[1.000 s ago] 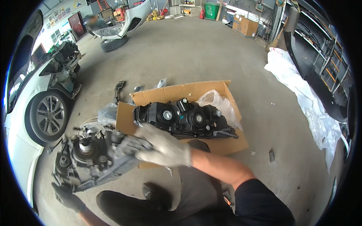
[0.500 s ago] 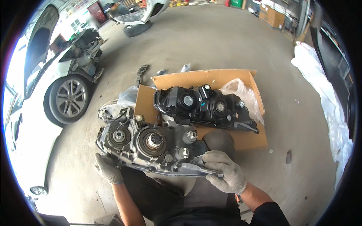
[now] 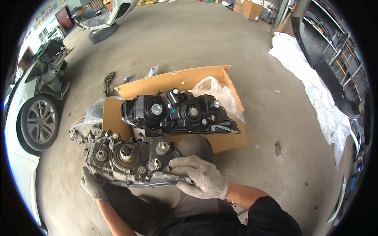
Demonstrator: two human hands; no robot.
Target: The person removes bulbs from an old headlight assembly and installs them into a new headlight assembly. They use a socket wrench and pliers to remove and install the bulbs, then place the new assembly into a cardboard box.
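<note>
Just below the flattened cardboard box (image 3: 204,78), a grey headlight unit (image 3: 130,161) held rear-side up, gloved left hand (image 3: 92,184) curled around its lower left edge, gloved right hand (image 3: 201,177) closed over its right end, black headlight (image 3: 177,114) lying on the cardboard.

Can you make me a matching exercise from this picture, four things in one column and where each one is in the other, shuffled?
Things:
1. grey headlight
2. black headlight
3. clear plastic bag
4. white sheet

Places:
A. spread on the floor at the right, by the dark racks
B. held in both gloved hands, over the lap
C. lying on the cardboard, back side up
D. at the cardboard's right end, behind the black unit

Pairs: 1-B, 2-C, 3-D, 4-A. The left hand grips the grey unit's left end, the right hand its right end.
</note>
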